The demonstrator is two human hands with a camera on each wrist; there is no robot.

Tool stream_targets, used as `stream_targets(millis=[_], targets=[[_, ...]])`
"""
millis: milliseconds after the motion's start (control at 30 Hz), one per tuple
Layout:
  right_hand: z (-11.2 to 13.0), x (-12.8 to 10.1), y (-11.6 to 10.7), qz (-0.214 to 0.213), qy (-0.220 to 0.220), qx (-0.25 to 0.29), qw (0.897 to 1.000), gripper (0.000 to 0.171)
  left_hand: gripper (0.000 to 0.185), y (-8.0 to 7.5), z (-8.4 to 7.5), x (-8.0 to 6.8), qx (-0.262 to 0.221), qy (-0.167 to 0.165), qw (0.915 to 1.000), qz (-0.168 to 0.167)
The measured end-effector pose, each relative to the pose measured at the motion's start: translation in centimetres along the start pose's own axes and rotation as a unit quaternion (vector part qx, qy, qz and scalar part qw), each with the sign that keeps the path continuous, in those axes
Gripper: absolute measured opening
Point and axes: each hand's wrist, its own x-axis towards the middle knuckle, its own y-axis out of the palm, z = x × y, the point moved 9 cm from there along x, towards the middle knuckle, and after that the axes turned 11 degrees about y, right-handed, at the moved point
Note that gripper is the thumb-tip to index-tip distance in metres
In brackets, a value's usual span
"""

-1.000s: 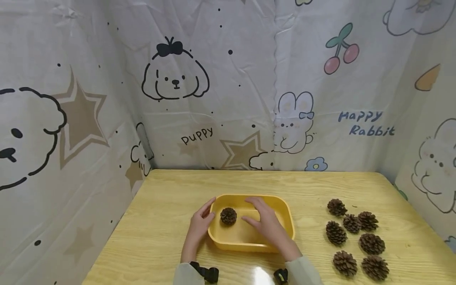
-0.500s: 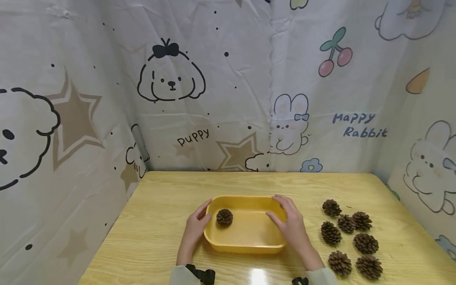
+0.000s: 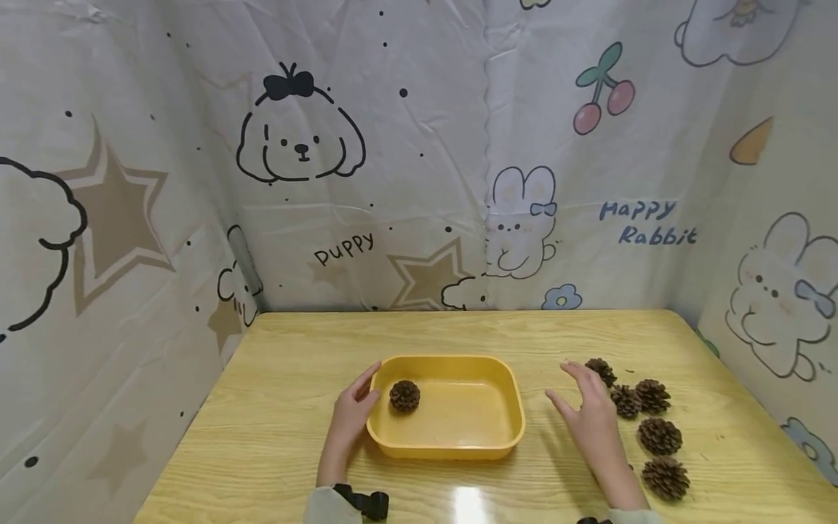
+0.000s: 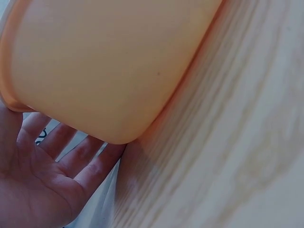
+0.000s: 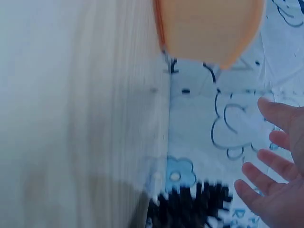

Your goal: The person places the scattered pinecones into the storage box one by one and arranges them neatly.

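Note:
A yellow plastic tub (image 3: 452,453) stands on the wooden table, with one brown pine cone (image 3: 404,396) inside near its left end. My left hand (image 3: 350,416) rests against the tub's left side; in the left wrist view its straight fingers (image 4: 78,156) lie along the outer wall. My right hand (image 3: 594,418) is raised over the table to the right of the tub, fingers spread and holding nothing. It partly covers the group of loose pine cones (image 3: 660,436). A dark pine cone (image 5: 190,206) shows below that hand in the right wrist view.
Several pine cones lie at the table's right side, among them a pine cone (image 3: 665,478) nearest the front and a pine cone (image 3: 600,372) at the back. A printed cloth (image 3: 419,160) hangs behind and beside the wooden table (image 3: 281,364).
My right hand has moved right, from above the tub's inside, past its right rim, to beside the pine cones. My left hand stays at the tub's left side. The view has shifted slightly.

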Motion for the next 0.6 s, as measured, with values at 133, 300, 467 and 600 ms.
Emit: stream_targets(millis=[133, 300, 467, 600], targets=[[-1.6, -0.2, -0.9, 0.032, 0.045, -0.033, 0.998, 0.055, 0.049, 0.1, -0.1, -0.1, -0.002, -0.002, 1.0000, 0.007], [-4.3, -0.9, -0.9, 0.121, 0.133, -0.085, 0.980, 0.058, 0.048, 0.0, -0.1, -0.4, -0.003, -0.005, 1.0000, 0.006], [-6.0, -1.4, -0.6, 0.181, 0.166, -0.110, 0.963, 0.061, 0.048, -0.1, -0.1, -0.4, -0.002, -0.005, 1.0000, 0.001], [-6.7, -1.5, -0.5, 0.204, 0.172, -0.121, 0.956, 0.060, 0.049, 0.1, -0.1, -0.3, -0.008, -0.005, 0.9999, 0.005]])
